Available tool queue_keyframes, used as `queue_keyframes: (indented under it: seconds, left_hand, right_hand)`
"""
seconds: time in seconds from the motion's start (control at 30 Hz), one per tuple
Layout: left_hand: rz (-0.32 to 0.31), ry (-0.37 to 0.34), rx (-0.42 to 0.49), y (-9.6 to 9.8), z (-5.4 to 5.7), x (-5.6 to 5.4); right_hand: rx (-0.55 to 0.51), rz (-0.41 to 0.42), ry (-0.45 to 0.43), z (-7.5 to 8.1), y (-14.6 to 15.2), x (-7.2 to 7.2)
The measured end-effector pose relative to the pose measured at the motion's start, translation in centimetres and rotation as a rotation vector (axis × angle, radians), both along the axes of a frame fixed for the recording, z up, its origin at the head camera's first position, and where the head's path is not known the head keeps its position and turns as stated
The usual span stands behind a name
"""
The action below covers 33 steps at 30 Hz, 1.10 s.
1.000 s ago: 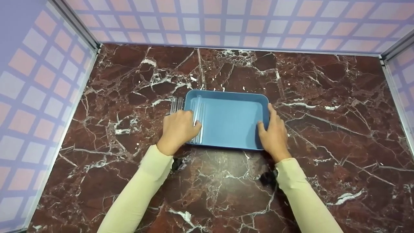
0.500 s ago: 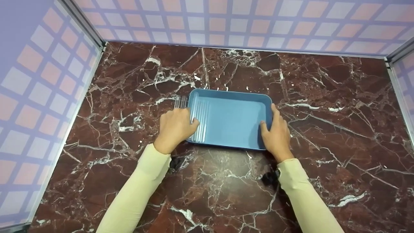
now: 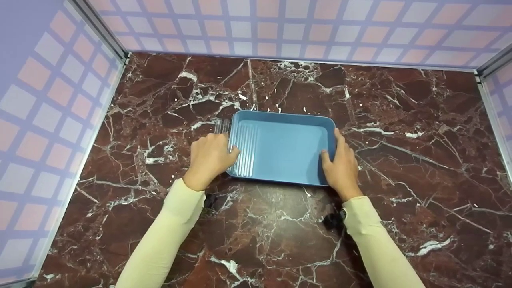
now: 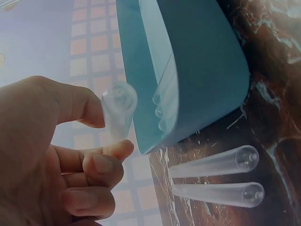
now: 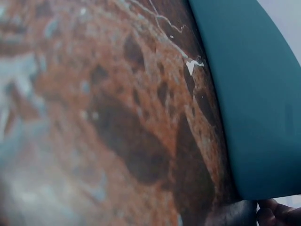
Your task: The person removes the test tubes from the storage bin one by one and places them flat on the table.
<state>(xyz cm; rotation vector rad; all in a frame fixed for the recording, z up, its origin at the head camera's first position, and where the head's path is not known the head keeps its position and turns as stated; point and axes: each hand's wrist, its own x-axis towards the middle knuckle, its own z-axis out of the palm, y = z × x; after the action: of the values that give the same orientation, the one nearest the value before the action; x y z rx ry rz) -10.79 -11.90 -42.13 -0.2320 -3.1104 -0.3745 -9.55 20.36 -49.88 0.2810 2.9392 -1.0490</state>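
tray (image 3: 290, 154), blue, rectangular, sits on the veined red-brown marble-patterned tabletop (image 3: 400, 184) in front of you. your right hand (image 3: 342, 170) grips its right end, fingers outside the wall, thumb at the rim. your left hand (image 3: 210, 154), just beside the opposite end, holds one clear test tube (image 4: 120, 101) between thumb and fingers (hidden from above; the left wrist view shows it). several tubes (image 3: 245, 152) lie side by side inside the tray's left end; two loose tubes (image 4: 211, 163) lie outside it on the tabletop.
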Motion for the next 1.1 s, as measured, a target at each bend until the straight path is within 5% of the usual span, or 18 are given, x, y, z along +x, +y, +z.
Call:
queue_keyframes:
  seconds: [1.1]
  left_hand:
    - [0.041, 0.025, 0.026, -2.3, -0.4, -0.4]
  right_hand:
    - [-0.005, 0.0, 0.013, -0.1, 0.0, 0.0]
